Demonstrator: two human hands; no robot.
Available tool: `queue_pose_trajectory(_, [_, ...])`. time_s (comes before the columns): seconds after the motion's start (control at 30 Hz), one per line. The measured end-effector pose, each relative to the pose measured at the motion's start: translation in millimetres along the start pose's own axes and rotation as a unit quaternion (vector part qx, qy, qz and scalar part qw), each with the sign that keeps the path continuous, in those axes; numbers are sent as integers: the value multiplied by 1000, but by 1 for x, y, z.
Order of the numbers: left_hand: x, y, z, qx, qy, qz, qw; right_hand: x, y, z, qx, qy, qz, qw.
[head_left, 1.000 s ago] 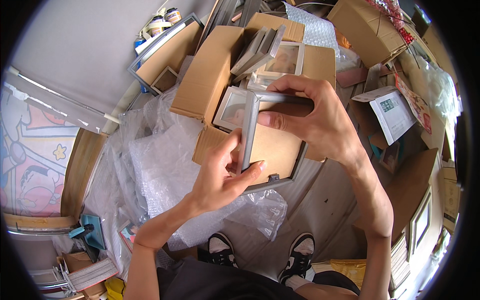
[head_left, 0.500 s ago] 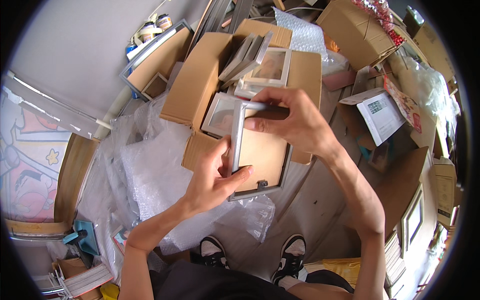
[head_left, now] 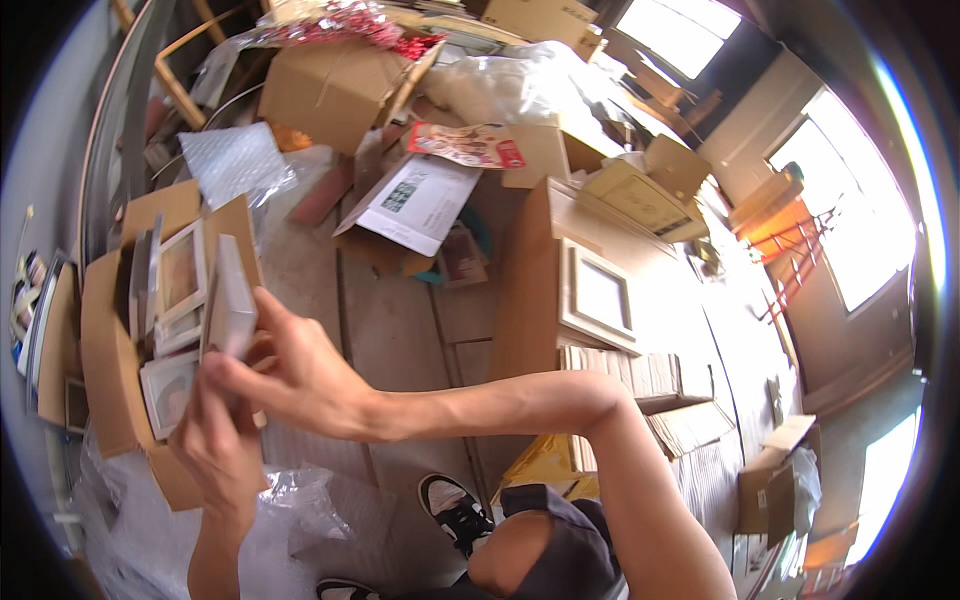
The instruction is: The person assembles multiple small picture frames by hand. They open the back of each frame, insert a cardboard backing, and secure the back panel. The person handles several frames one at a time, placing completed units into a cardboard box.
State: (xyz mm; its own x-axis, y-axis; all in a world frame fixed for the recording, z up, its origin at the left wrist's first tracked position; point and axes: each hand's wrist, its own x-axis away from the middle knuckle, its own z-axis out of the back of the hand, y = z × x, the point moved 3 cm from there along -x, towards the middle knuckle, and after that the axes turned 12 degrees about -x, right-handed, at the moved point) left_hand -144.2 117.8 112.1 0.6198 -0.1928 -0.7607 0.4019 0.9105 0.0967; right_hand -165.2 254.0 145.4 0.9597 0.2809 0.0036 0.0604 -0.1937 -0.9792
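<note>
We've turned the frame (head_left: pixel 234 298) edge-on, hiding its back; right fingers (head_left: pixel 272 310) pinch it, left fingers' (head_left: pixel 207 412) hold we can't tell.

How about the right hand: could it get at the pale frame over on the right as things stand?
Probably not straight away: the right hand is over at the left, gripping a held frame, well away from the pale frame, though nothing visible covers that one.

The green printed block (head_left: pixel 400 196) on the white box (head_left: pixel 432 212) and the print on the red sheet (head_left: pixel 467 146) cannot be read.
</note>
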Motion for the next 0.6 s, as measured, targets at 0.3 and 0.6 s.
queue_pose_trajectory(0.3, [-23, 61, 21, 154, -184, -164, 957, 122, -7, 208, -123, 277, -21, 953])
queue_pose_trajectory(0.6, [29, 5, 2, 227, -293, -33, 928, 300, -42, 468, 56, 384, -96, 916])
